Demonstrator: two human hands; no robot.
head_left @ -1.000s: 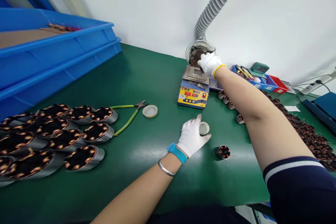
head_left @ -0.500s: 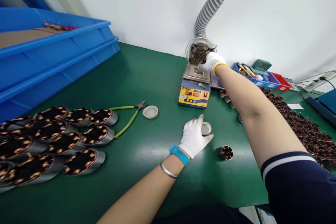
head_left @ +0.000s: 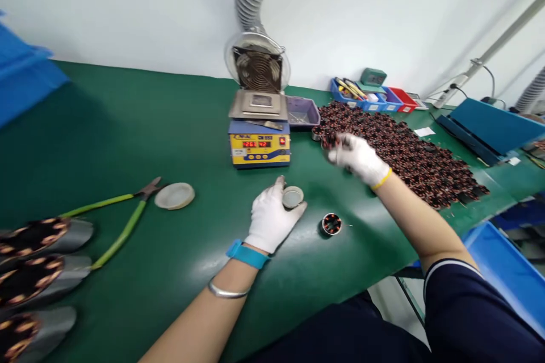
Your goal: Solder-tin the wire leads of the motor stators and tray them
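Note:
My left hand, in a white glove with dirty fingertips, curls its thumb and fingers round a small pale round dish on the green table. My right hand, gloved too and smeared by motion, is closed on a small copper-wound stator above the table, near the front of a large stator pile. Another stator in a metal ring sits right of the dish, a thin wire sticking out of it. Behind the left hand stands a yellow and blue solder pot with lit red digits.
Green-handled cutters and a pale lid lie at left, beside large silver stators. A round fume hood with hose stands behind the pot. Many stators cover the right side; a purple tray and parts bins stand behind.
My right hand has moved from above the solder pot to the right and toward me, near the stator pile. The view has turned right. My left hand stays round the dish.

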